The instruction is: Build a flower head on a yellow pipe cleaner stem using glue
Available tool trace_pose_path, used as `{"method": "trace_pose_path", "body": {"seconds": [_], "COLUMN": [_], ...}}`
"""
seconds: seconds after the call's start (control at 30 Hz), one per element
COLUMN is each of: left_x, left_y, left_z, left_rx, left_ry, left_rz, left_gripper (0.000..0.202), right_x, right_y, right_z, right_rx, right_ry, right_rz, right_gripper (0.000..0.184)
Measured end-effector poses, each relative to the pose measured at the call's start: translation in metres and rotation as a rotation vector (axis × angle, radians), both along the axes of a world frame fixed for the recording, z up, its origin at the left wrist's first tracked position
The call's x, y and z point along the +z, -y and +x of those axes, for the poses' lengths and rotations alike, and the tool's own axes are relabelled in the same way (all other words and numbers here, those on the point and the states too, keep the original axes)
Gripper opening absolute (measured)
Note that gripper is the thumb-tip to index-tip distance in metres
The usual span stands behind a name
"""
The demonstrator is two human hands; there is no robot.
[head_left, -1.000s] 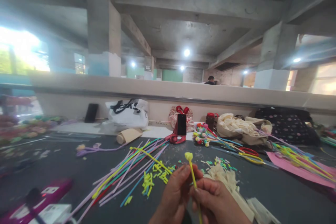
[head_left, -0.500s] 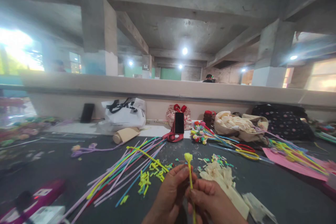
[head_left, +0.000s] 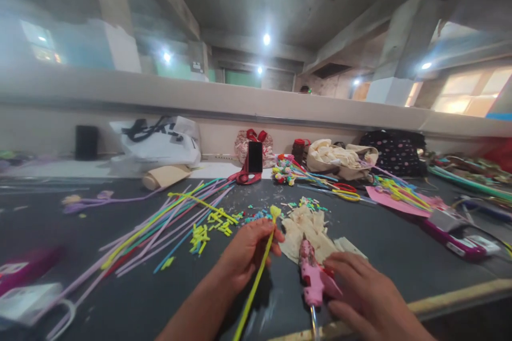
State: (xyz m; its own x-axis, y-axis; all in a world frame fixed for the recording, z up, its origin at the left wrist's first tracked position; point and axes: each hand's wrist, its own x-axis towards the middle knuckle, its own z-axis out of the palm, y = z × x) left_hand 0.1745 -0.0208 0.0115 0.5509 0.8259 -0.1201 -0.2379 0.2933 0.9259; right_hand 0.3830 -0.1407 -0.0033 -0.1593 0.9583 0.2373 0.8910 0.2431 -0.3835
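Observation:
My left hand pinches a yellow pipe cleaner just below its small bunched, pale yellow head. The stem slants down toward the bottom edge. Around the handle of a pink glue gun curl the fingers of my right hand; the handle is partly hidden by them. The gun's nozzle points away from me, over a crumpled cream cloth, and a clear glue stick sticks out of its back. Short yellow cut pieces lie left of my left hand.
Long coloured pipe cleaners lie in a bundle to the left. A phone stands upright at the back, near scissors and finished small flowers. Bags line the low wall. A purple device sits at the right.
My right hand has left the yellow stem and moved right, and the pink glue gun has come into view at it. My left hand still pinches the stem. The view has tilted and shifted right.

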Motion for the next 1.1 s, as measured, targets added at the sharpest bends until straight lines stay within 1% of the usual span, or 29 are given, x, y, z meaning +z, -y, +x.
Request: {"method": "trace_pose_path", "body": {"seconds": [0.07, 0.17, 0.27, 0.37, 0.43, 0.53, 0.6, 0.73, 0.77, 0.8, 0.83, 0.9, 0.97, 1.1], "left_x": [-0.008, -0.023, -0.035, -0.041, -0.043, -0.045, -0.045, -0.042, -0.042, -0.041, -0.040, -0.037, -0.034, -0.024], "left_y": [0.002, 0.006, 0.008, 0.007, 0.005, 0.001, 0.000, 0.001, 0.001, 0.002, 0.003, 0.003, 0.002, -0.001], "left_z": [0.008, 0.022, 0.031, 0.035, 0.035, 0.035, 0.035, 0.036, 0.036, 0.037, 0.037, 0.036, 0.032, 0.021], "left_rx": [-0.023, -0.007, 0.010, 0.013, 0.007, -0.013, -0.024, -0.023, -0.020, -0.018, -0.016, -0.012, -0.006, -0.011], "left_ry": [-0.099, -0.266, -0.407, -0.485, -0.502, -0.507, -0.501, -0.469, -0.458, -0.445, -0.429, -0.393, -0.349, -0.255], "left_rz": [0.058, 0.169, 0.292, 0.370, 0.389, 0.375, 0.356, 0.305, 0.287, 0.268, 0.245, 0.191, 0.130, 0.032], "left_gripper": [0.011, 0.006, 0.005, 0.008, 0.008, 0.007, 0.006, 0.003, 0.003, 0.003, 0.003, 0.006, 0.010, 0.016], "right_x": [-0.008, -0.015, -0.018, -0.020, -0.021, -0.018, -0.015, -0.012, -0.012, -0.013, -0.014, -0.017, -0.020, -0.026], "right_y": [0.004, 0.000, -0.005, -0.008, -0.008, -0.007, -0.006, -0.004, -0.004, -0.003, -0.003, -0.001, 0.001, 0.007], "right_z": [0.001, -0.003, -0.005, -0.002, 0.003, 0.015, 0.023, 0.037, 0.039, 0.039, 0.038, 0.031, 0.020, -0.001], "right_rx": [-0.017, -0.065, -0.070, -0.014, 0.010, 0.002, -0.052, -0.282, -0.315, -0.315, -0.285, -0.183, -0.130, -0.173], "right_ry": [0.128, 0.218, 0.212, 0.139, 0.019, -0.253, -0.437, -0.862, -0.978, -1.082, -1.166, -1.262, -1.283, -1.328], "right_rz": [-0.026, -0.073, -0.076, -0.063, -0.028, -0.001, -0.001, 0.000, 0.002, 0.007, 0.020, 0.040, 0.019, -0.098], "right_gripper": [0.045, 0.043, 0.042, 0.037, 0.033, 0.028, 0.027, 0.031, 0.033, 0.035, 0.038, 0.042, 0.042, 0.040]}}
